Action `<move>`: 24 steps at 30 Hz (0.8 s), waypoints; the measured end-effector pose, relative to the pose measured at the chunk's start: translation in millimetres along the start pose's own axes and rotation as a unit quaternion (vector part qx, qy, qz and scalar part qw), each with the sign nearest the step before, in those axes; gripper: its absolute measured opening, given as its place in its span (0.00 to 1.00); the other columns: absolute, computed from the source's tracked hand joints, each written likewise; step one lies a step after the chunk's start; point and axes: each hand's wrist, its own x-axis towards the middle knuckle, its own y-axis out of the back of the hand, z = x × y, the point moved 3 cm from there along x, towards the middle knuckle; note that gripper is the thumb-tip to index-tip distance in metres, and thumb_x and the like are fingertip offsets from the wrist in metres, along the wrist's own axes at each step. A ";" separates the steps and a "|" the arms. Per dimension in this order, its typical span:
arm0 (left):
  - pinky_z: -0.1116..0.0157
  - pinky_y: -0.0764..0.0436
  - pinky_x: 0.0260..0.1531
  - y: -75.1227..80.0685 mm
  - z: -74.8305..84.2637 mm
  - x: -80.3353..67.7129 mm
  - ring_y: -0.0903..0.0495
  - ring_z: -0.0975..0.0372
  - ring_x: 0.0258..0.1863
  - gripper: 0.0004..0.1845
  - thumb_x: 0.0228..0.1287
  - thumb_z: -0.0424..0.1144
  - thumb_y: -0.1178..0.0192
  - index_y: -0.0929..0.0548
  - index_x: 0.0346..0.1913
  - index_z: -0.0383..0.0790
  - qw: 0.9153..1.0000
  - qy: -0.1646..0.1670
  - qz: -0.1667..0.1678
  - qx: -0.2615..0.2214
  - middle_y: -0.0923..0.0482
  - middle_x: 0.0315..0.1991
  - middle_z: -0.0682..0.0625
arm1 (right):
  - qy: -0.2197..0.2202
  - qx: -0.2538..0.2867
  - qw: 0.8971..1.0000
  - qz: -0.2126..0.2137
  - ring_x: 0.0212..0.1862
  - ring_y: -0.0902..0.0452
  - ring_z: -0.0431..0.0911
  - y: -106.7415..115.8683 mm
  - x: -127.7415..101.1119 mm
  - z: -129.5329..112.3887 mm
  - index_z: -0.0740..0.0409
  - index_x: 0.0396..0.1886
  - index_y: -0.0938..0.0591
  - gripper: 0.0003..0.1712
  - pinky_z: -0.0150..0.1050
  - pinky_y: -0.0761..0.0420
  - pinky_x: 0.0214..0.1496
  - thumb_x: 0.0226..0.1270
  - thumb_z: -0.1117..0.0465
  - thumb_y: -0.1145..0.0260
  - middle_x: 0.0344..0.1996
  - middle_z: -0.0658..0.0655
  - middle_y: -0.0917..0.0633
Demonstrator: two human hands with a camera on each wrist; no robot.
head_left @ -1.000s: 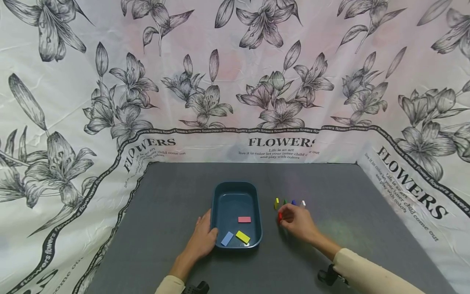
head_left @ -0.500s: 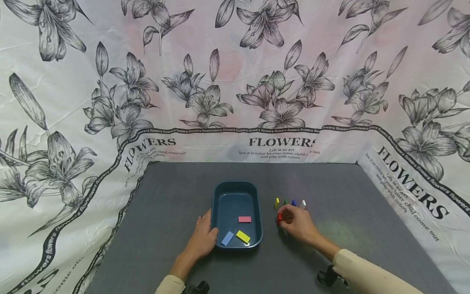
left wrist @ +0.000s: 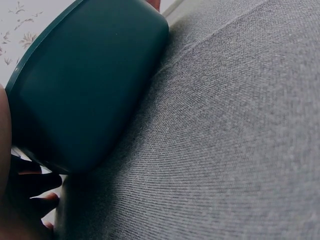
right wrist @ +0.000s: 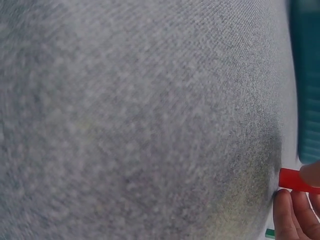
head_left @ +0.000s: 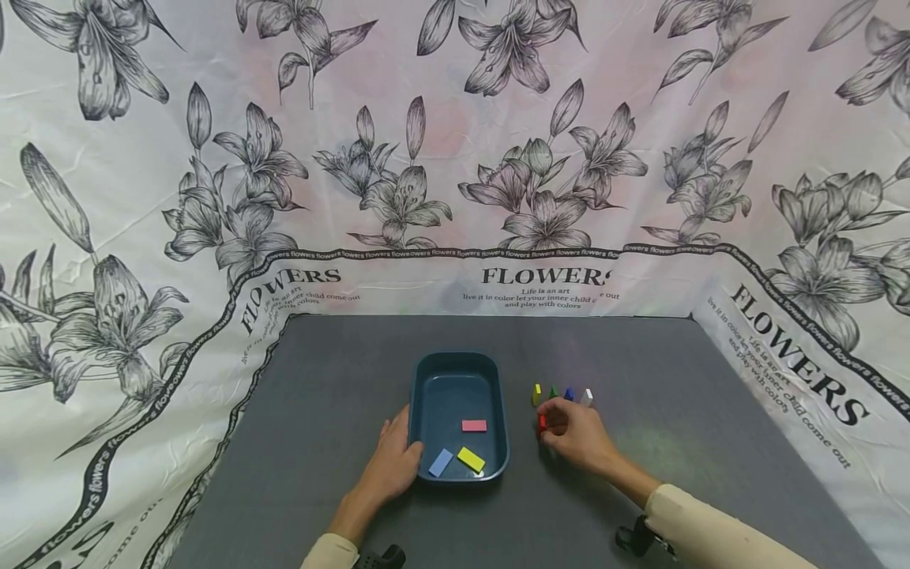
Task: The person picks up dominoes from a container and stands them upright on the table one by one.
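One dark teal tray [head_left: 421, 379] sits on the grey tabletop [head_left: 327, 379]. Three flat blocks lie in it: one red block [head_left: 473, 426], one light blue block [head_left: 441, 462] and one yellow block [head_left: 471, 459]. Five small pieces are outside the tray: one yellow piece [head_left: 536, 393], one green piece [head_left: 552, 392], one blue piece [head_left: 569, 393], one white piece [head_left: 586, 396] and one red piece [head_left: 542, 422]. Two hands are in view: one left hand [head_left: 394, 462] and one right hand [head_left: 577, 433].

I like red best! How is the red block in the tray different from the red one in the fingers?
The red block in the tray lies flat and untouched; the red block in the right hand is pinched by fingertips, beside the tray on the grey mat. The tray one looks pinker and wider. Both are small and reddish.
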 end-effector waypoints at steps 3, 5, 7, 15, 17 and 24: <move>0.25 0.48 0.77 -3.7 -6.3 -0.1 0.33 0.33 0.79 0.38 0.67 0.33 0.48 0.34 0.82 0.32 1.000 -0.015 0.011 0.001 0.29 0.79 0.32 | 0.002 0.002 1.000 0.001 0.43 0.08 0.45 0.5 -1.5 -0.3 0.63 0.51 0.12 0.18 0.38 0.09 0.48 0.60 0.73 0.22 0.41 0.54 0.08; 0.25 0.50 0.78 -3.8 -6.2 -0.3 0.34 0.33 0.80 0.38 0.67 0.33 0.48 0.34 0.82 0.31 1.000 -0.016 0.012 -0.006 0.29 0.79 0.31 | 0.005 0.001 1.000 0.001 0.43 0.08 0.45 1.2 -2.5 -0.2 0.63 0.51 0.12 0.18 0.38 0.09 0.48 0.60 0.72 0.22 0.41 0.54 0.08; 0.25 0.50 0.78 -2.8 -3.9 -0.7 0.34 0.33 0.80 0.38 0.67 0.33 0.48 0.34 0.82 0.31 1.000 -0.012 0.011 -0.008 0.30 0.79 0.31 | 0.005 -0.001 1.000 0.002 0.43 0.08 0.45 2.8 -3.8 -0.7 0.62 0.51 0.12 0.18 0.39 0.09 0.48 0.61 0.72 0.22 0.42 0.53 0.08; 0.25 0.51 0.79 1.8 6.3 -1.5 0.34 0.34 0.80 0.38 0.66 0.32 0.48 0.34 0.81 0.30 1.000 0.002 0.004 -0.003 0.29 0.79 0.32 | 0.005 -0.019 1.000 0.002 0.49 0.06 0.51 14.8 -8.0 -5.6 0.63 0.57 0.13 0.22 0.44 0.08 0.52 0.62 0.71 0.23 0.48 0.57 0.07; 0.25 0.51 0.79 1.3 5.3 -1.4 0.33 0.34 0.80 0.38 0.66 0.32 0.47 0.33 0.81 0.30 1.000 0.000 0.006 -0.005 0.29 0.78 0.31 | 0.009 -0.022 1.000 0.001 0.50 0.06 0.53 18.8 -8.9 -8.7 0.64 0.57 0.13 0.22 0.46 0.08 0.53 0.63 0.70 0.23 0.50 0.59 0.07; 0.25 0.50 0.78 -6.2 -11.4 0.4 0.33 0.34 0.80 0.38 0.67 0.33 0.47 0.34 0.82 0.34 1.000 -0.007 0.013 -0.001 0.29 0.79 0.34 | 0.017 -0.053 0.998 0.000 0.53 0.07 0.55 34.7 -7.9 -28.4 0.63 0.60 0.13 0.20 0.52 0.09 0.57 0.71 0.65 0.26 0.55 0.61 0.08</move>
